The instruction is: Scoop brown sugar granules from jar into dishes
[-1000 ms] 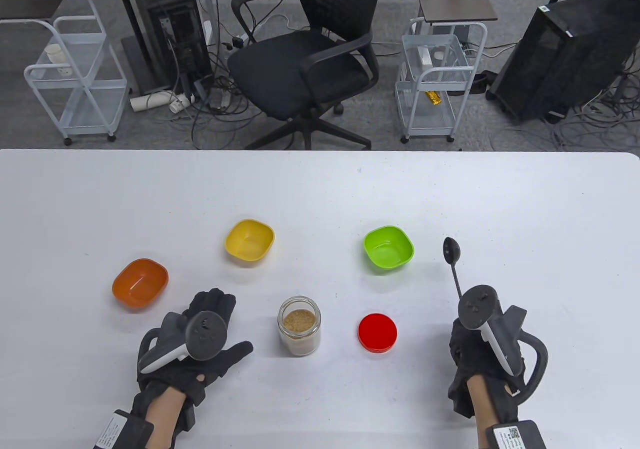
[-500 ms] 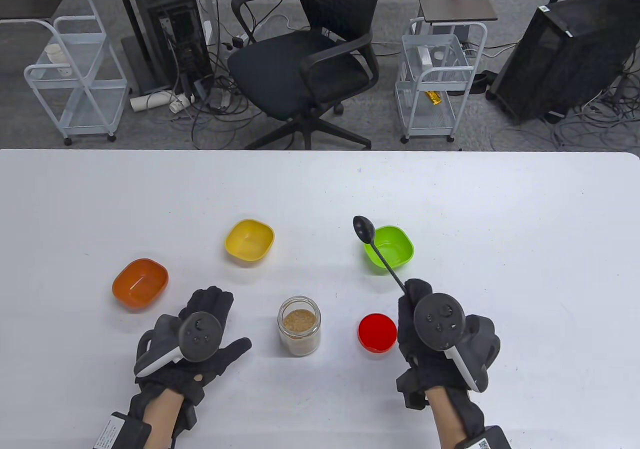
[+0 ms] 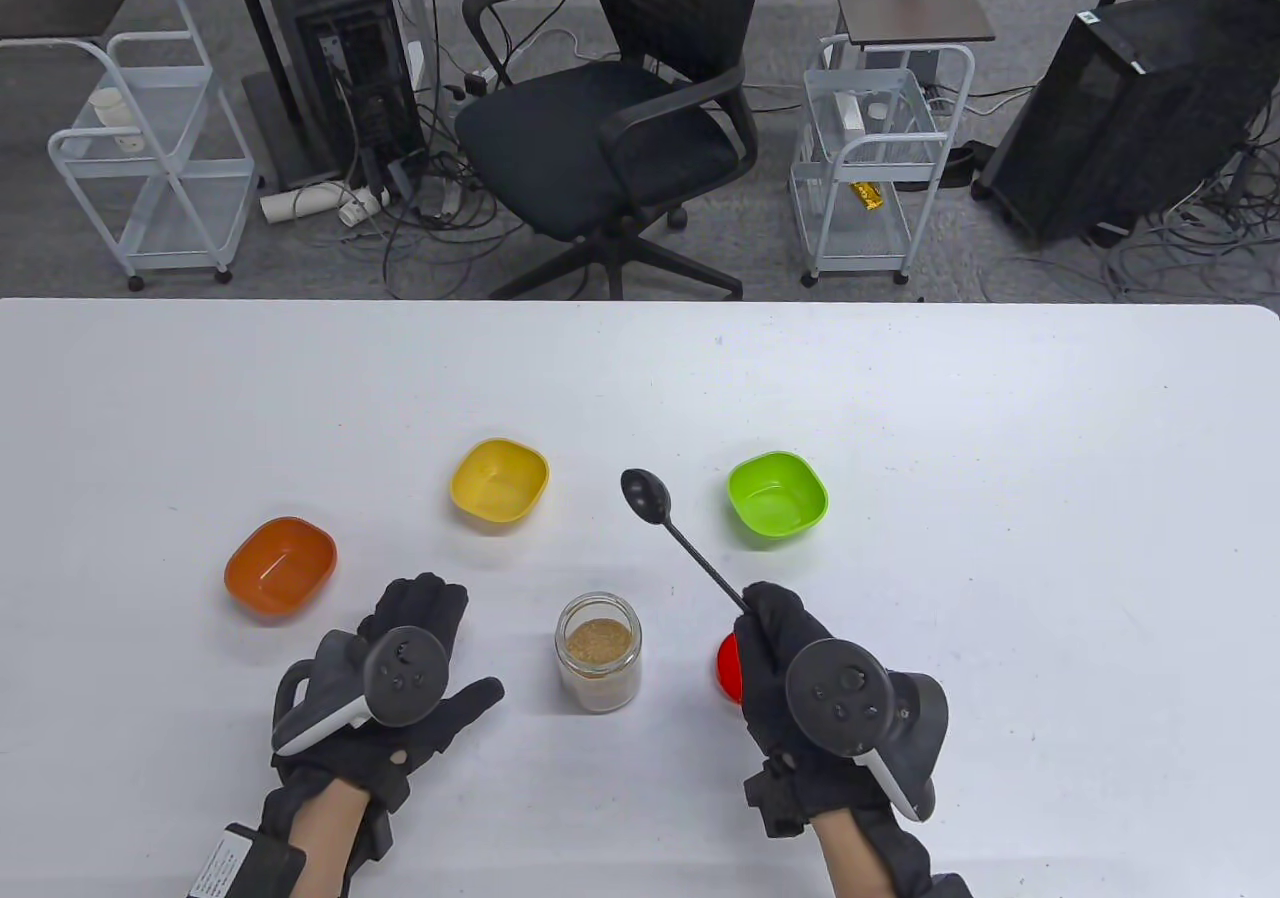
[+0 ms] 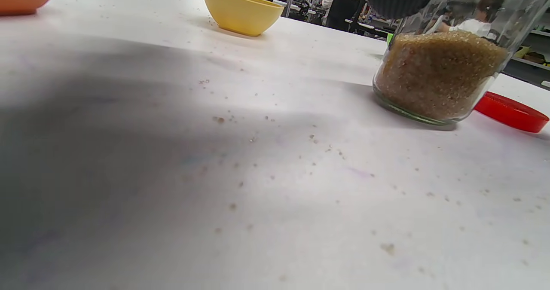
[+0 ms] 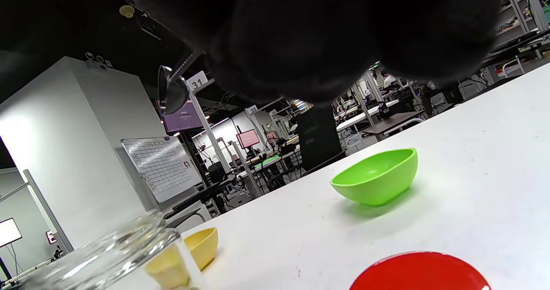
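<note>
An open glass jar (image 3: pixel 598 651) of brown sugar stands at the table's front middle; it also shows in the left wrist view (image 4: pixel 438 73). My right hand (image 3: pixel 775 638) grips the handle of a black spoon (image 3: pixel 648 499), its empty bowl raised between the yellow dish (image 3: pixel 500 479) and the green dish (image 3: pixel 777 497). The orange dish (image 3: pixel 280 566) sits at the left. All three dishes look empty. My left hand (image 3: pixel 430 643) rests flat and open on the table, left of the jar, holding nothing.
The jar's red lid (image 3: pixel 729 668) lies right of the jar, partly under my right hand; it shows in the right wrist view (image 5: pixel 421 273). Loose sugar grains (image 4: pixel 258 152) dot the table near my left hand. The table's far edge (image 3: pixel 640 302) borders a chair and carts.
My right hand has carried the spoon leftward from right of the green dish to above the space between the yellow and green dishes, now covering part of the red lid. The left hand barely moved.
</note>
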{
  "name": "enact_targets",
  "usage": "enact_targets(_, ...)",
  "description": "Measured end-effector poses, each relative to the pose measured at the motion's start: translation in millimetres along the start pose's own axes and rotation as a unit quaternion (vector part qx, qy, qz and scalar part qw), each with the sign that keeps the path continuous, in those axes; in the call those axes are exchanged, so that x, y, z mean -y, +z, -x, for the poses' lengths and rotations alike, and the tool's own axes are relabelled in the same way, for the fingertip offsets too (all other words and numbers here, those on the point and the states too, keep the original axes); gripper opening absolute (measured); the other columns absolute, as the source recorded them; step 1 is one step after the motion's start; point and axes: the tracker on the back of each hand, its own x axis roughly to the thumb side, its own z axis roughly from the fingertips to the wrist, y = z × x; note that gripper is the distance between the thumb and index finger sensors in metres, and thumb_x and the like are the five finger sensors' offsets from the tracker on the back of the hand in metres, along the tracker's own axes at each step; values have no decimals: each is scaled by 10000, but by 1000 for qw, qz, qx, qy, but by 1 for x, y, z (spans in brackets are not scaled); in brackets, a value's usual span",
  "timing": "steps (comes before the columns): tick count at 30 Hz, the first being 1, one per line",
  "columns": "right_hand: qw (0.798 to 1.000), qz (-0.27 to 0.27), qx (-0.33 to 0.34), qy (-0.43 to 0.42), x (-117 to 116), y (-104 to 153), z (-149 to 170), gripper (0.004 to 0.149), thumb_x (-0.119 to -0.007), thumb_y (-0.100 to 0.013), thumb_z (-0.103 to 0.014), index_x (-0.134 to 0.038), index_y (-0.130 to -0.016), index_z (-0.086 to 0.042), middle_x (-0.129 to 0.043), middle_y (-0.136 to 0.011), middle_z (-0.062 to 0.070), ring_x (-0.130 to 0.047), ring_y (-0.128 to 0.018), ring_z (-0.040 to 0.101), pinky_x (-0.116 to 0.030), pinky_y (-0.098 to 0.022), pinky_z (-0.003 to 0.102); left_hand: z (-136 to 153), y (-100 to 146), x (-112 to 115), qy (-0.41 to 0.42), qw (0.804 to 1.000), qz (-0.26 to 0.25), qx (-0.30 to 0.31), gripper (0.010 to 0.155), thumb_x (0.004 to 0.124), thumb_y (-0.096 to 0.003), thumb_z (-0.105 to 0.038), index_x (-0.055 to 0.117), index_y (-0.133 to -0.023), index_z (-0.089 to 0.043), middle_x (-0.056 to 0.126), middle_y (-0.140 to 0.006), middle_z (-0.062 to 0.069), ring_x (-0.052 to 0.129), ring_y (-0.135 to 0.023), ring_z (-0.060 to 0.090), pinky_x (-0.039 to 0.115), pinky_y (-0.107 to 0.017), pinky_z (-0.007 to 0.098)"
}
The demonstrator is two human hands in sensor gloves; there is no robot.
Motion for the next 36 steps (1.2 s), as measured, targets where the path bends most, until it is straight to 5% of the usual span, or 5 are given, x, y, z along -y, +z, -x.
enact_targets(16, 999, 28, 13, -24, -2, 9, 2, 387, -759, -540, -429, -832, -887, -274, -1019, -426, -100, -999, -145, 116, -939, -286, 379, 27, 14, -22, 19, 998, -37, -40, 995, 676, -585, -640, 136, -1201, -76, 106, -1270, 217, 161, -1198, 494, 319, -831, 664)
enact_targets(27, 999, 27, 14, -28, -5, 7, 3, 380, -775, -536, -413, -851, -874, -257, -1033, -456, -89, -1027, -179, 126, -947, -316, 385, 90, 1, -58, 26, 991, -10, -132, 1077, 721, -571, -655, 48, -1192, -89, 29, -1274, 207, 92, -1215, 483, 269, -855, 676)
enact_targets(36, 999, 43, 5, -28, -5, 7, 8, 381, -782, -532, -413, -857, -869, -252, -1042, -479, -82, -1045, -207, 134, -950, -335, 394, 135, -16, -61, 29, 982, 27, -184, 1163, 735, -540, -694, 13, -1174, -39, 8, -1260, 265, 99, -1205, 535, 305, -853, 696)
